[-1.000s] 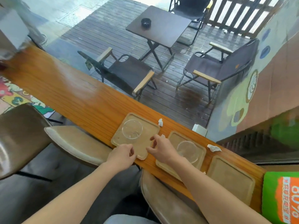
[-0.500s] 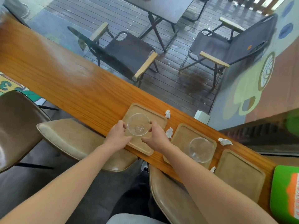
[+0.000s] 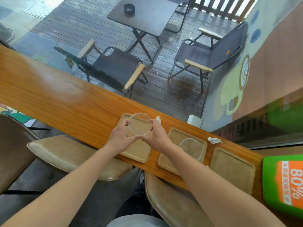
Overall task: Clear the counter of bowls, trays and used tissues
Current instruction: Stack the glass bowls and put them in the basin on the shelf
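A clear glass bowl [image 3: 140, 123] is held above the left wooden tray [image 3: 136, 153], tilted toward me. My left hand [image 3: 119, 136] grips its left rim and my right hand [image 3: 155, 136] grips its right rim. A second clear bowl [image 3: 191, 146] rests on the middle tray [image 3: 167, 163], partly behind my right forearm. The right tray [image 3: 232, 167] holds nothing. One crumpled tissue [image 3: 158, 119] lies by my right fingers, another tissue [image 3: 214, 140] sits at the counter's far edge, and a small scrap [image 3: 207, 166] lies between the middle and right trays.
The trays line up on a long wooden counter [image 3: 57, 99] against a window. Tan stools [image 3: 68, 153] stand under its near edge. A green and orange sign [image 3: 283, 184] lies at the right end. A white box [image 3: 194, 121] sits behind the counter.
Both hands closed around the bowl on the left tray and lifted it off the tray, tilting it toward me.
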Demonstrator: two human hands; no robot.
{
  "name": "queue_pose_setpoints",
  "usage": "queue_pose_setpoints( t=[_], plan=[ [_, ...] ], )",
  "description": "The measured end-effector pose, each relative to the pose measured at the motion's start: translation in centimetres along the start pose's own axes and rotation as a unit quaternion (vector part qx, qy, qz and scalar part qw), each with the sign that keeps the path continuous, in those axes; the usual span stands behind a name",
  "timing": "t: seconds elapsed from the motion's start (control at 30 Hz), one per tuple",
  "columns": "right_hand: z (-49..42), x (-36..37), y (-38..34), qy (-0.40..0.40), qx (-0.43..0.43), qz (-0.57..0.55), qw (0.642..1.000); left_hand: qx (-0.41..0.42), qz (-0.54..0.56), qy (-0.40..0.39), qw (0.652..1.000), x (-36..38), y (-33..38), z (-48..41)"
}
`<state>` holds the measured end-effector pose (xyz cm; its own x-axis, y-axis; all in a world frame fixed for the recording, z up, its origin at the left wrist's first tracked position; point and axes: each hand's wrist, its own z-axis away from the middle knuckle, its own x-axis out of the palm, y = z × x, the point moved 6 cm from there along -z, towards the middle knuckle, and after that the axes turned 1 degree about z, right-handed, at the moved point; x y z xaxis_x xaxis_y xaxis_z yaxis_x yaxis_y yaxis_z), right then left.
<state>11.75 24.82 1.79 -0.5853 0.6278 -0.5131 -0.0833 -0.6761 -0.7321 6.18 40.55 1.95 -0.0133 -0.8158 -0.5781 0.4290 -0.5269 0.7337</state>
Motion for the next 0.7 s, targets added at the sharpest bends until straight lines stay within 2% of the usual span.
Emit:
queue_pose_setpoints(
  t=[0.23,0.37,0.7],
  plan=[
    [3.6,-9.4,0.5,0.11,-0.037,-0.019,0.993,0.127,0.009,0.006,0.992,1.9,10.1,-0.2],
    [6.9,-13.9,1.4,0.163,-0.057,-0.03,0.985,0.172,0.027,-0.025,0.984,4.6,14.5,0.0],
    [13.0,-18.2,6.1,0.22,-0.021,-0.038,0.974,0.236,0.042,-0.106,0.965,9.6,18.8,1.6]
  ],
)
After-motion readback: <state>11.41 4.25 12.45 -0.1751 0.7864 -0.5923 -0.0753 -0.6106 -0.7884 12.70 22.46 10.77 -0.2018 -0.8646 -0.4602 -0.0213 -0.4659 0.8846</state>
